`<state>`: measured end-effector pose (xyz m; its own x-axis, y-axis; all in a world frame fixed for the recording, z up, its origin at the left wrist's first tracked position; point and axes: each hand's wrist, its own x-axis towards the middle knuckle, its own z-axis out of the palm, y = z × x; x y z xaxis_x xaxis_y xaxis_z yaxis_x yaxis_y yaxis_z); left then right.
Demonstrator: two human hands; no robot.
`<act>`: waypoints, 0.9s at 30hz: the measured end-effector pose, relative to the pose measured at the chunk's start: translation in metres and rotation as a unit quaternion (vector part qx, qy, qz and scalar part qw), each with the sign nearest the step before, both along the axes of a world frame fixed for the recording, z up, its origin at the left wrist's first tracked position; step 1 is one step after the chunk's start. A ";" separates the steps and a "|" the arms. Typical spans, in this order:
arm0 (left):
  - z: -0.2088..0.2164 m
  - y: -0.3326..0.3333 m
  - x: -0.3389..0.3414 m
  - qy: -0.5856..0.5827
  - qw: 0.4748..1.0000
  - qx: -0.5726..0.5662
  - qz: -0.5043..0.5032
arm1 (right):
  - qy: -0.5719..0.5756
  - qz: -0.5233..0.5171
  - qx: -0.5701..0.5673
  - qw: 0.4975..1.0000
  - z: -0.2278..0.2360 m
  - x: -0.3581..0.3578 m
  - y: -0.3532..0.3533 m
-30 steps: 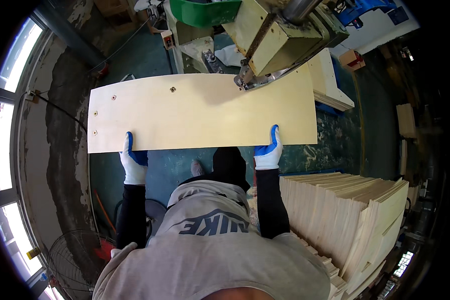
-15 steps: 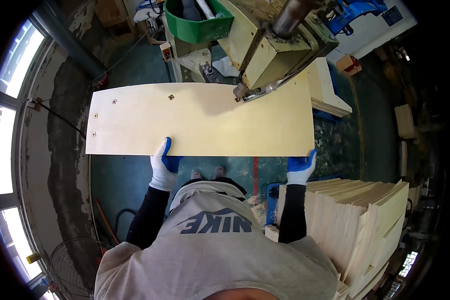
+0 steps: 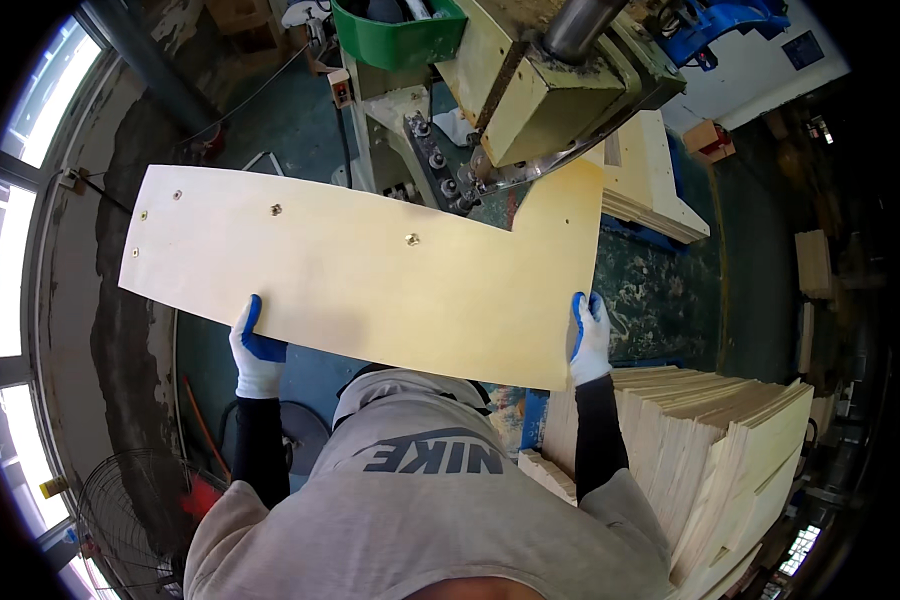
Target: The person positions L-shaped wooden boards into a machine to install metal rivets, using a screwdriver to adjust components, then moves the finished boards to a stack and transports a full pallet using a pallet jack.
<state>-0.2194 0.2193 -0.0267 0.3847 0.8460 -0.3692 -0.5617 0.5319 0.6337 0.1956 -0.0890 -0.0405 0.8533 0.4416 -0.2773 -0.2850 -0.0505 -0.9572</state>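
Note:
A long, pale plywood panel (image 3: 370,300) is held up in front of me, tilted with its right end nearer my body. Several small metal inserts sit in it toward the left and middle, and its far edge has a notch at the right. My left hand (image 3: 257,350), in a white and blue glove, grips the near edge with the thumb on top. Gloved the same way, my right hand (image 3: 590,335) is closed on the right end. Just beyond the far edge is the head of a pale green press machine (image 3: 560,110), apart from the panel.
A green bin (image 3: 400,38) with tools hangs at the machine's far left. More cut panels (image 3: 650,190) lie stacked at the right, beyond my hand. A tall stack of plywood (image 3: 690,450) stands close by my right arm. A wire fan (image 3: 135,515) is at the lower left.
The panel has come away from under the machine head, toward me and to the left, and has turned clockwise. Both hands moved with it; the right hand shifted up onto the end edge.

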 end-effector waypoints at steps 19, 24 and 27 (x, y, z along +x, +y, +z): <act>-0.051 0.045 -0.071 0.263 0.916 0.293 0.083 | 0.012 0.106 0.075 0.991 0.006 -0.067 0.119; -0.018 0.042 -0.053 0.018 0.994 0.059 0.090 | 0.028 0.100 -0.003 0.995 0.007 -0.079 0.114; -0.043 0.058 -0.073 0.104 0.985 0.106 0.089 | 0.022 0.149 -0.016 0.989 0.008 -0.077 0.119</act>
